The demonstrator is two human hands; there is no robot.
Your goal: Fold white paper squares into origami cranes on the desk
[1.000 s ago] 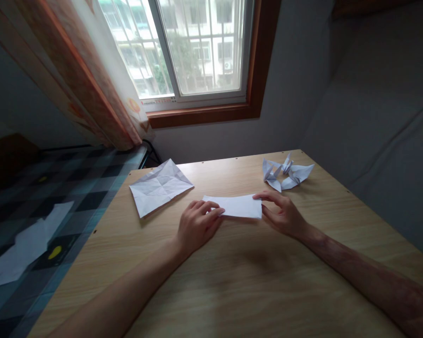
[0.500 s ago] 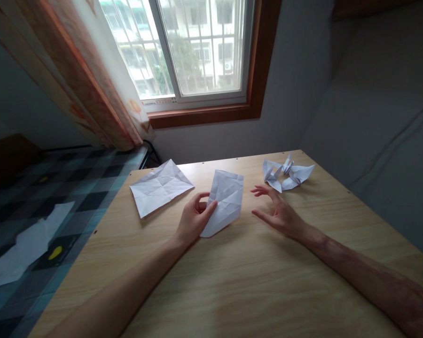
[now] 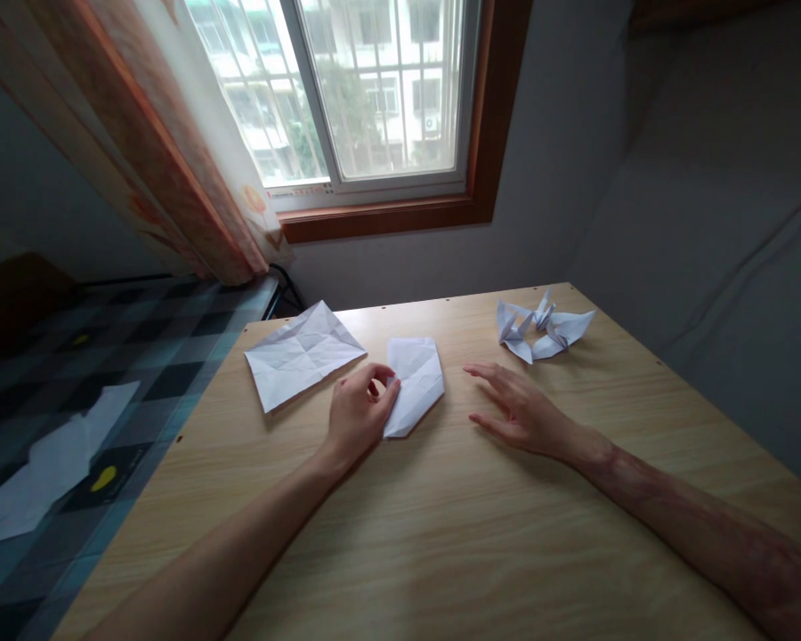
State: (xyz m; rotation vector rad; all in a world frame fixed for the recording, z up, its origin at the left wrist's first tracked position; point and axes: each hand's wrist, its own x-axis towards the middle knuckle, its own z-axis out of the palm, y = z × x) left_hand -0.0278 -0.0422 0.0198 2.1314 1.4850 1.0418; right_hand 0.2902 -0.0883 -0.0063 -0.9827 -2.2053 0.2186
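Note:
My left hand [image 3: 357, 411] pinches the near left edge of a creased white paper sheet [image 3: 414, 383], which curls up off the wooden table [image 3: 440, 516]. My right hand [image 3: 517, 408] hovers just to the right of that sheet, fingers spread, holding nothing. Another creased white sheet [image 3: 300, 353] lies flat on the table to the left, close to my left hand. Folded paper cranes [image 3: 544, 332] sit at the table's far right, beyond my right hand.
A window [image 3: 360, 89] with a wooden sill and a patterned curtain [image 3: 173, 151] stands behind the table. To the left, white paper [image 3: 46, 467] lies on a checked cloth [image 3: 73, 374]. A grey surface [image 3: 721, 223] runs along the right side.
The folded strip held flat by both hands was let go by my right hand. My left hand opened it into a wider sheet and carried it left, toward the other sheet.

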